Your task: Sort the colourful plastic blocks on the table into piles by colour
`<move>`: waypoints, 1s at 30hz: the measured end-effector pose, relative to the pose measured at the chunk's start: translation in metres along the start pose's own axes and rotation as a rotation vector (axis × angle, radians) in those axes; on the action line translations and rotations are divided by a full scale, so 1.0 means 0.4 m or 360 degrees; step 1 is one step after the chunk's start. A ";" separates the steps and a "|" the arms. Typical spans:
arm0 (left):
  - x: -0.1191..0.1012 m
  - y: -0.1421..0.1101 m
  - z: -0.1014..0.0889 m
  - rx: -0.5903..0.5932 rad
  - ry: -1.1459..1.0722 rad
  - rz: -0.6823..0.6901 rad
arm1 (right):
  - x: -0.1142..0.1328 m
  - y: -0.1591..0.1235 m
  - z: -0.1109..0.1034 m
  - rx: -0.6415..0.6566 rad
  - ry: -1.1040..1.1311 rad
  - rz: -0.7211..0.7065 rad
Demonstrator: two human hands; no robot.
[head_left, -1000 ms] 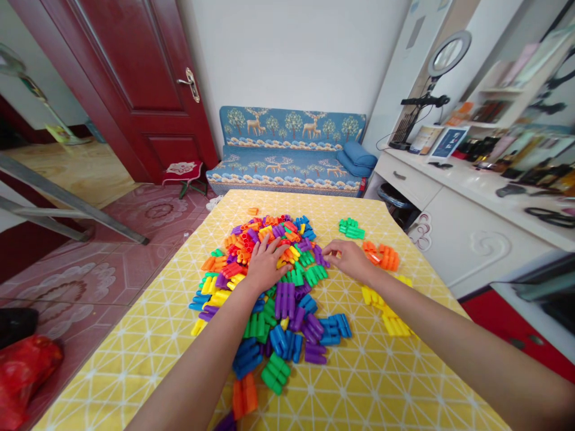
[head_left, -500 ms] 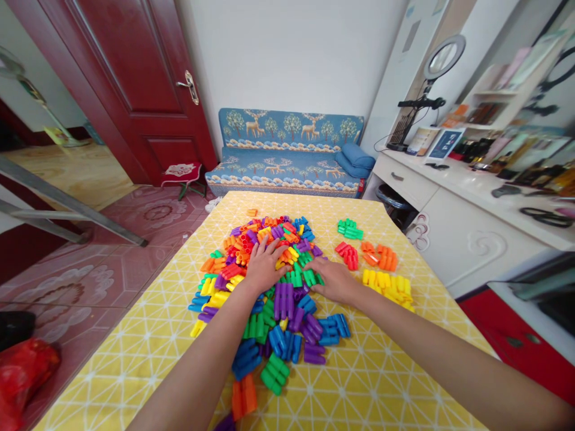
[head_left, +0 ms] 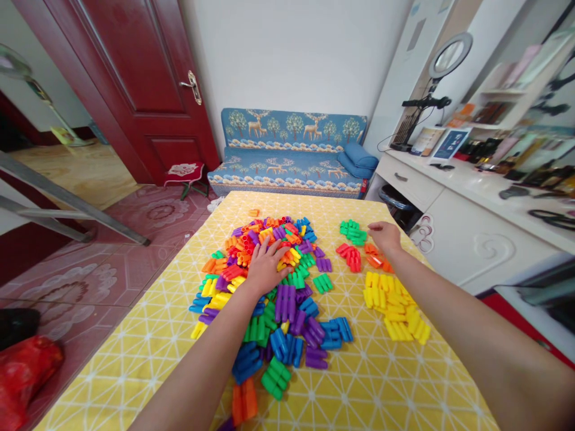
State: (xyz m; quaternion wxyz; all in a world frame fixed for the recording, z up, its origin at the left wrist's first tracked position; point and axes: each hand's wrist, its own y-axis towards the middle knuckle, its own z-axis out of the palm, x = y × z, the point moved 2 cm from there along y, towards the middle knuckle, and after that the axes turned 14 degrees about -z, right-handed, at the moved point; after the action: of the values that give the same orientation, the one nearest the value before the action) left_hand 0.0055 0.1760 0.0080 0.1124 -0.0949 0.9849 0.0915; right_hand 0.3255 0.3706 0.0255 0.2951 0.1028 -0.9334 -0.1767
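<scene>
A mixed heap of plastic tube-shaped building blocks (head_left: 285, 302) in several colours covers the left middle of the table. My left hand (head_left: 266, 266) lies on this heap, fingers spread, over orange and yellow blocks. On the right, my right hand (head_left: 385, 236) hovers with curled fingers beside a small group of green blocks (head_left: 353, 232). Whatever its fingertips hold, if anything, is hidden. Just under that hand are orange blocks (head_left: 376, 258), partly covered by the wrist. Red blocks (head_left: 349, 257) lie left of these, and yellow blocks (head_left: 395, 305) are grouped nearer to me.
A yellow patterned cloth (head_left: 341, 389) covers the table. One green block (head_left: 322, 282) lies apart at the heap's right edge. Behind the table stands a blue sofa (head_left: 291, 161). A white dresser (head_left: 467, 227) with many items is on the right, a small red stool (head_left: 185, 173) far left.
My right hand has moved from the heap's right edge rightward and away from me, to the green group. My left hand stays on the heap. The view has shifted slightly.
</scene>
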 end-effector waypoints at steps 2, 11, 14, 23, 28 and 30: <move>0.000 -0.001 -0.001 -0.0004 -0.0002 0.0001 | -0.041 0.016 -0.001 0.0049 -0.0068 0.0089; -0.002 -0.001 -0.002 0.0008 0.0002 0.0001 | -0.034 0.003 0.031 0.0593 -0.0263 0.0034; -0.002 -0.001 -0.003 0.0012 0.0006 -0.0006 | -0.007 -0.001 0.035 0.0702 -0.0414 -0.0023; 0.001 -0.001 0.000 0.0020 0.0005 -0.0009 | 0.034 -0.018 0.040 0.0862 -0.0685 -0.0240; 0.000 -0.002 -0.002 0.0050 0.0007 -0.0020 | 0.062 -0.007 0.029 0.0789 -0.0755 -0.0231; -0.001 -0.003 -0.004 0.0059 0.0008 -0.0023 | 0.080 0.007 0.032 0.0735 -0.0764 -0.0205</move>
State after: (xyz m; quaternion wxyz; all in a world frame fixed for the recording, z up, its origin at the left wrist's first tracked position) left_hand 0.0057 0.1745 0.0095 0.1124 -0.1001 0.9860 0.0724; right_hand 0.2918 0.3671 0.0332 0.0240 0.1810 -0.9832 0.0021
